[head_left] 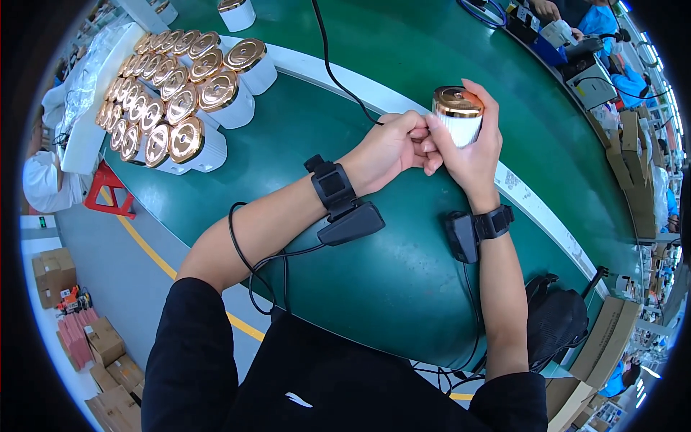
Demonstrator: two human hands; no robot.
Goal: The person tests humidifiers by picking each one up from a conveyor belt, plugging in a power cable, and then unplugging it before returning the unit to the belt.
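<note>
My right hand [471,147] is wrapped round a white ribbed canister with a shiny rose-gold top [461,128], holding it upright over the far edge of the green table. Close beside it, my left hand [396,151] has its fingers curled and pressed together, thumb against forefinger, right by the canister's left side. Whether anything small sits in that pinch is hidden. At the far left of the table stands a dense group of similar white canisters with rose-gold tops [188,140], packed in rows.
A white rail [360,85] runs along the table's far side, with a green surface beyond and a lone canister [237,14]. A black cable [325,54] hangs to the rail. A black bag [558,317] lies at right; a red stool [108,191] stands left. Other people work at the right.
</note>
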